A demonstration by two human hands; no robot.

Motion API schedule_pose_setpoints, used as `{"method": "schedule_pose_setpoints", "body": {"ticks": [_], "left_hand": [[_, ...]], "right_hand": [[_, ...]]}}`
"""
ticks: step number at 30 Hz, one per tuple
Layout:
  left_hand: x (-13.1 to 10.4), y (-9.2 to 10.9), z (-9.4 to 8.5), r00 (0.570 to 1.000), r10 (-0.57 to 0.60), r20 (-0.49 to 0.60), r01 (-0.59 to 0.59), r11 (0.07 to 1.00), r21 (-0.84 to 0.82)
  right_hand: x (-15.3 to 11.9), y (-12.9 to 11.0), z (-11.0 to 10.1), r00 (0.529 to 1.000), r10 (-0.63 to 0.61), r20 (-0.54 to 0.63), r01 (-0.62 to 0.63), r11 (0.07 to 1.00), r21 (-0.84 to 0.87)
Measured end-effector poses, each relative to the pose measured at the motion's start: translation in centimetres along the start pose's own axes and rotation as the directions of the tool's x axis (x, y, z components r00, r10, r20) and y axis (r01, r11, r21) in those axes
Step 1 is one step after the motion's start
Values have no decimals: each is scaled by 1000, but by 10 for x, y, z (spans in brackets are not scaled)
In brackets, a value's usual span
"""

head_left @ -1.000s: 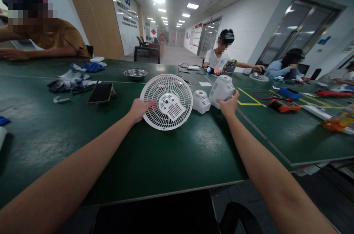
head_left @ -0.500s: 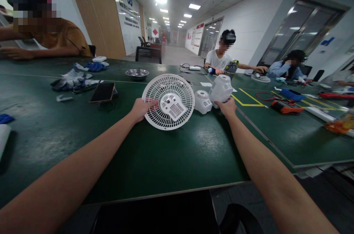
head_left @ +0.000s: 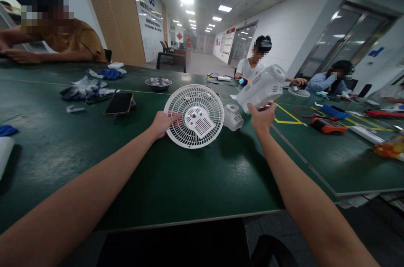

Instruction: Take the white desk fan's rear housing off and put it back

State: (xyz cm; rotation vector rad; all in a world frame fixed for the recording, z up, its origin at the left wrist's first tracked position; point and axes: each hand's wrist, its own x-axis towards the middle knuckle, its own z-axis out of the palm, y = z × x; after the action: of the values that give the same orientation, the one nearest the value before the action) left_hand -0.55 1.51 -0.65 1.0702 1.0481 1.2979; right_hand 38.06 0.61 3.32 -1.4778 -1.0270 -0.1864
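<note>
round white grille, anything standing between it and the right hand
In the head view, yes: the smaller white housing stands on the table between the round white grille, gripped by the left hand, and the right hand, which holds the larger white housing. Depth is hard to judge.

The fan grille [head_left: 199,122] is ribbed plastic, the large casing [head_left: 262,87] and small casing [head_left: 232,120] smooth plastic, the bowl [head_left: 158,85] shiny metal, the gloves [head_left: 110,74] cloth, the desk [head_left: 189,187] smooth, faintly glossy.

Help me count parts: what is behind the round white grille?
Through the slots of the grille, the green tabletop and fingers of the left hand show; something near its top is unclear. The vented centre plate covers whatever is directly behind it.
</note>
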Motion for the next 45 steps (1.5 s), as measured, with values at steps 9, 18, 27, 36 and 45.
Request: {"method": "schedule_pose_setpoints", "body": {"ticks": [9,18,27,36,45], "left_hand": [[5,-5,-1,1000,2,7,-2,1000,-12],[8,-8,-4,999,30,20,-30,999,20],[4,-3,-1,1000,9,-3,-9,1000,15],[0,-1,4,999,28,-15,-28,1000,-5],[-2,1,2,1000,13,3,-13,1000,-3]], "right_hand": [[-27,-13,8,938,20,347,26,991,-128],[-4,-1,-4,984,2,180,17,994,-106],[-6,18,3,975,-26,223,65,983,-172],[-7,22,7,960,47,277,3,985,-174],[12,35,-6,986,119,113,-104,986,-131]]}}
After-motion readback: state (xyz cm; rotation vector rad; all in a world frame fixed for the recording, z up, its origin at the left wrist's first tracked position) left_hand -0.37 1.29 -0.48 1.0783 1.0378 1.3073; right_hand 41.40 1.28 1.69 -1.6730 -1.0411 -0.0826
